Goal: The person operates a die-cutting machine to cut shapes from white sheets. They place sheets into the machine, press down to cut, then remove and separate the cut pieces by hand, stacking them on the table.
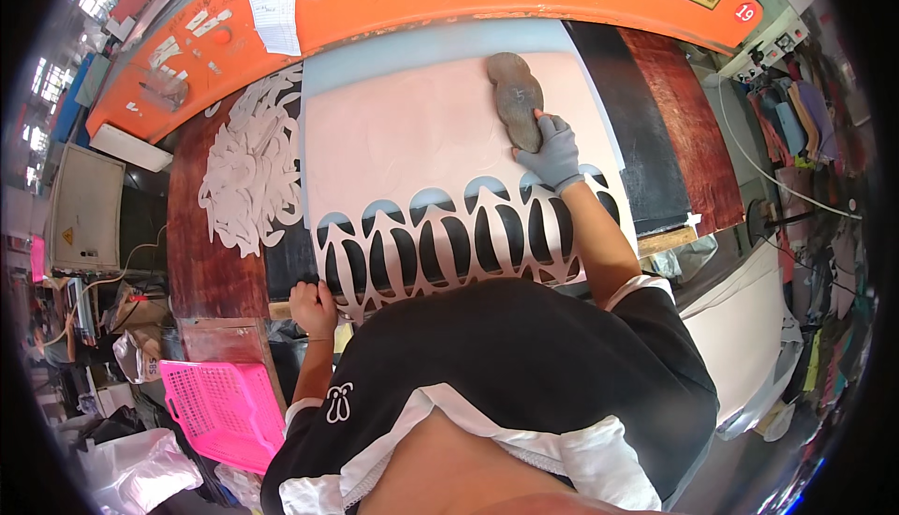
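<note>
The gloved right hand (pixel 554 152) grips the lower end of the brown cutting die (pixel 516 99), whose long axis runs toward upper centre, on the pink sheet (pixel 393 145); the bare left hand (pixel 314 307) pinches that sheet's lower-left edge.

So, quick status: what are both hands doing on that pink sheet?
Right hand, gloved, grips brown cutting die on pink sheet. Left hand, bare, pinches sheet's cut-out near edge. Nothing blocking.
</note>
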Motion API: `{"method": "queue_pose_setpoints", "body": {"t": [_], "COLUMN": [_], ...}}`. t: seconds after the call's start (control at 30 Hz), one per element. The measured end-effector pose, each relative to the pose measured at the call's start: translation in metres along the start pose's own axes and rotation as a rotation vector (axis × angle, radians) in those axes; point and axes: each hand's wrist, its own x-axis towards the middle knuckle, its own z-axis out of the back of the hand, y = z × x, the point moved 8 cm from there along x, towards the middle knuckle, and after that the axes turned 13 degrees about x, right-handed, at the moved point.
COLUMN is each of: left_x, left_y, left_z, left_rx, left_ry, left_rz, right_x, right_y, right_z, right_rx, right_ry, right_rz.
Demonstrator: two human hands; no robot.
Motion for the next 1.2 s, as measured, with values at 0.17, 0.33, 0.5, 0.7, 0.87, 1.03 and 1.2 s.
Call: {"method": "queue_pose_setpoints", "body": {"t": [0.17,0.33,0.5,0.7,0.87,1.03,1.2], "left_x": [0.006,0.011,0.016,0.017,0.030,0.040,0.075], "left_y": [-0.012,-0.016,-0.015,-0.011,-0.005,0.018,0.025], "left_z": [0.004,0.006,0.004,0.000,-0.021,0.002,-0.008], "left_rx": [0.006,-0.005,-0.003,0.011,-0.035,0.038,0.038], "left_ry": [-0.015,-0.032,-0.024,-0.042,-0.078,-0.079,-0.085], "left_rz": [-0.024,-0.027,-0.033,-0.061,-0.069,-0.051,-0.034], "right_x": [-0.005,-0.065,-0.147,-0.153,-0.145,-0.116,-0.009], "right_y": [-0.004,-0.009,-0.032,-0.032,-0.039,-0.020,-0.005], "right_z": [0.006,0.042,0.092,0.087,0.090,0.096,0.189], "right_rx": [-0.057,-0.145,-0.247,-0.249,-0.188,0.101,0.396], "right_ry": [-0.078,-0.149,-0.249,-0.367,-0.400,-0.419,-0.603], "right_rz": [0.096,0.213,0.079,0.140,0.176,0.196,0.060]}}
